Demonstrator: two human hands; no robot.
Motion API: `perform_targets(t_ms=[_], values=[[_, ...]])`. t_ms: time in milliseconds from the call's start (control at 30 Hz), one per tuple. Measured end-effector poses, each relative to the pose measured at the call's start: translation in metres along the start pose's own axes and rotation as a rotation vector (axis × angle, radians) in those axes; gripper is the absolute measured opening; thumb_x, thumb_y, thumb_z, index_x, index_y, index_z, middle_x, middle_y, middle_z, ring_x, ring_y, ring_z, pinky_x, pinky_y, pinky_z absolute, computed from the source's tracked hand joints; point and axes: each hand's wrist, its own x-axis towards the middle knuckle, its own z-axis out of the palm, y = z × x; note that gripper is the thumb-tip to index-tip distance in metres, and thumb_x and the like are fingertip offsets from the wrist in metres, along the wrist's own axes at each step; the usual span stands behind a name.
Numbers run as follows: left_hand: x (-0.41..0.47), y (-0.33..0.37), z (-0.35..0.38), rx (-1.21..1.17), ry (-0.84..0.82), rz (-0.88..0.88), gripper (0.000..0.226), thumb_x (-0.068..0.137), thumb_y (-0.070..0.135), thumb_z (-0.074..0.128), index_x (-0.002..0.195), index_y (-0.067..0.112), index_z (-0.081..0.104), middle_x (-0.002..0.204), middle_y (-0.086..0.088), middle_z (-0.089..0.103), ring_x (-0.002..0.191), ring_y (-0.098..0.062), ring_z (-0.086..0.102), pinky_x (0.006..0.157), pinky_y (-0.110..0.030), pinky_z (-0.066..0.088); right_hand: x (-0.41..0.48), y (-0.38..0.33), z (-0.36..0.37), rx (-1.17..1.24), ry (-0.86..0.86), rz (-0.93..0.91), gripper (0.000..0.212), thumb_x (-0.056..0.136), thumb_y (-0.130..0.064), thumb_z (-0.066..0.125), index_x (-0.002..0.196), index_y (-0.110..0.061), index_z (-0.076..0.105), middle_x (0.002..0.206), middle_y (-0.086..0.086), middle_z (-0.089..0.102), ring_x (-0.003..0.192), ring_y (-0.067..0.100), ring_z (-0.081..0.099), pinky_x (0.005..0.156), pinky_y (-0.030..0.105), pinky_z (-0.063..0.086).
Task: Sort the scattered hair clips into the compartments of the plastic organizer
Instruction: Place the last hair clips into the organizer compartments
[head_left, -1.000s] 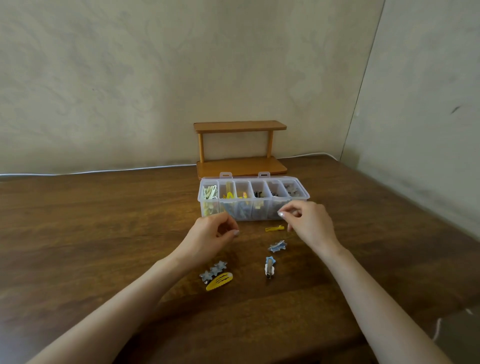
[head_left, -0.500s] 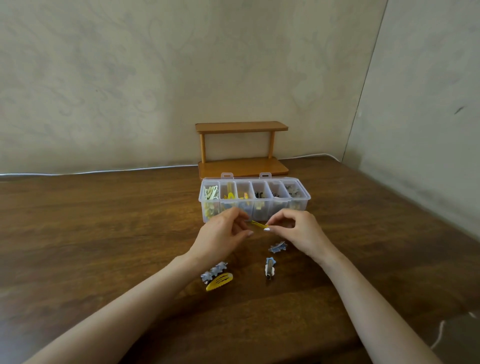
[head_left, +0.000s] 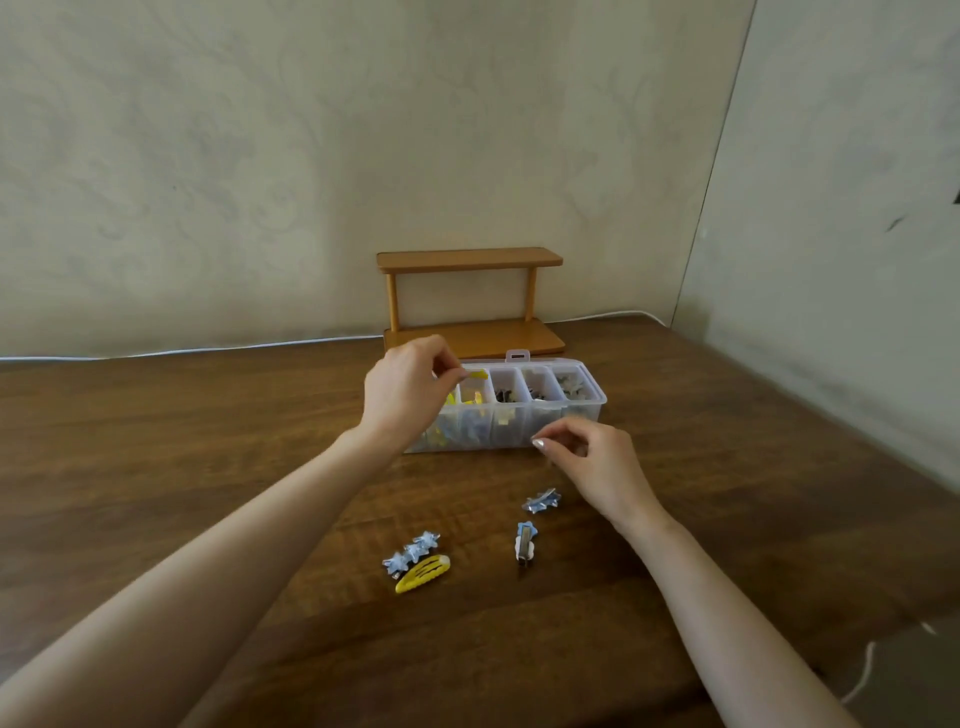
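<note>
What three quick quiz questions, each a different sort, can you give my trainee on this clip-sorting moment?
1. True or false: the left hand holds a small yellow clip above the plastic organizer.
2. How many clips lie loose on the table? A) two B) four C) six
3. Fill in: the right hand is ____ of any clip.

Key
1. True; it is pinched at the fingertips over the left compartments.
2. B: the star-row clip, the yellow snap clip, the blue star clip and the blue-and-white clip.
3. Empty; its fingers are curled near the organizer's front wall.
</note>
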Motion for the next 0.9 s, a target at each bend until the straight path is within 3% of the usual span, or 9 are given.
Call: perform_targets(t_ms=[167,300,467,567,667,833,900], values=[[0.019,0.001,0.012,0.096,-0.071,-0.045,0.019,0.085,0.035,0.063,0.08,0.017,0.059,0.082,0.002,0.063,0.076,-0.018,0.06,0.068,-0.038,0.053,0.0,0.002,0.0,-0.029,0.006,0.012,0.01,0.089,-0.023,0.063,0.097,-0.022,0.069,0.08,-0.014,0.063,0.077,0.001,0.059,0.066,0.014,0.041],[0.012,0.0,0.017,0.094,-0.099,-0.019,0.021,0.084,0.037,0.063,0.08,0.017,0.057,0.079,0.003,0.061,0.071,-0.015,0.057,0.063,-0.032,0.05,0.0,0.002,-0.002,-0.029,-0.016,0.022,0.01,0.088,-0.023,0.064,0.097,-0.023,0.069,0.084,-0.014,0.064,0.081,0.002,0.06,0.068,0.014,0.043],[-0.008,-0.001,0.007,0.077,-0.089,0.035,0.021,0.082,0.038,0.065,0.078,0.018,0.058,0.076,0.008,0.059,0.07,-0.012,0.055,0.059,-0.029,0.048,0.0,-0.002,-0.011,-0.019,-0.295,0.106,0.016,0.081,-0.034,0.07,0.096,-0.029,0.069,0.097,-0.013,0.065,0.092,0.004,0.06,0.079,0.023,0.048],[-0.02,-0.003,0.001,0.038,-0.126,0.065,0.02,0.081,0.038,0.066,0.076,0.022,0.056,0.075,0.009,0.059,0.067,-0.007,0.054,0.058,-0.023,0.045,-0.001,-0.004,-0.017,-0.017,-0.406,0.138,0.02,0.077,-0.034,0.074,0.096,-0.03,0.069,0.097,-0.011,0.064,0.088,0.006,0.058,0.072,0.022,0.043],[-0.03,-0.001,0.0,-0.003,-0.221,0.089,0.017,0.083,0.035,0.065,0.08,0.02,0.058,0.079,0.008,0.06,0.07,-0.006,0.054,0.063,-0.025,0.049,-0.003,-0.006,-0.02,-0.003,-0.449,0.139,0.024,0.073,-0.03,0.078,0.096,-0.031,0.07,0.095,-0.011,0.064,0.084,0.004,0.055,0.067,0.019,0.038],[-0.047,0.005,0.012,-0.074,-0.473,0.192,0.016,0.082,0.031,0.066,0.089,0.018,0.06,0.086,0.008,0.059,0.075,-0.003,0.054,0.068,-0.014,0.047,-0.004,-0.006,-0.018,-0.063,-0.479,0.105,0.022,0.072,-0.015,0.079,0.089,-0.028,0.072,0.094,-0.012,0.06,0.077,0.001,0.053,0.065,0.014,0.037],[-0.052,0.007,0.018,-0.072,-0.546,0.231,0.021,0.081,0.031,0.066,0.096,0.017,0.06,0.093,0.006,0.06,0.08,-0.005,0.057,0.073,-0.019,0.051,-0.004,-0.006,-0.015,-0.076,-0.44,0.078,0.021,0.072,-0.014,0.079,0.083,-0.029,0.071,0.092,-0.012,0.06,0.079,0.003,0.054,0.067,0.015,0.038]])
